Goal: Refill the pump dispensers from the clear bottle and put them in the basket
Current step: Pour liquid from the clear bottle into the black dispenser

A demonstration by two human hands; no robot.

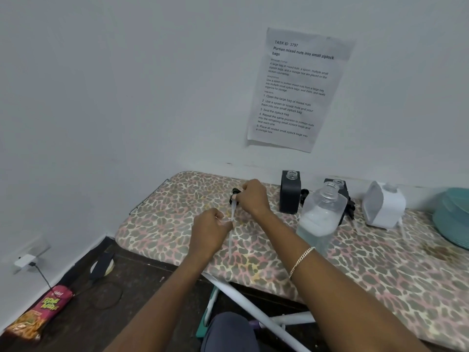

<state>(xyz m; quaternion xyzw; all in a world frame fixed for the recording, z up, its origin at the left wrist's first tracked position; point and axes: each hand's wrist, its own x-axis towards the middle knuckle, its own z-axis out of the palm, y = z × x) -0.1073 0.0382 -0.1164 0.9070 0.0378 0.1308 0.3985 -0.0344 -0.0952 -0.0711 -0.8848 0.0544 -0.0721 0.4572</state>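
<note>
Right grip [251, 197] holds black pump head [235, 192]; left grip [210, 230] pinches clear tube [230, 246].

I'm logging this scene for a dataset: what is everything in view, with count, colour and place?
board: one, leopard-print cover, centre
clear bottle: one, clear with pale liquid, on the board
black dispensers: two, black, by the wall, necks open
white dispenser: one, white, right of the bottle
pump: one, black head with clear tube, held above the board
basket: one, teal, right edge
paper sheet: one, white, on the wall
snack bag: one, pink, on the floor, left
left hand: one, pinches the tube
right hand: one, grips the pump head
</note>
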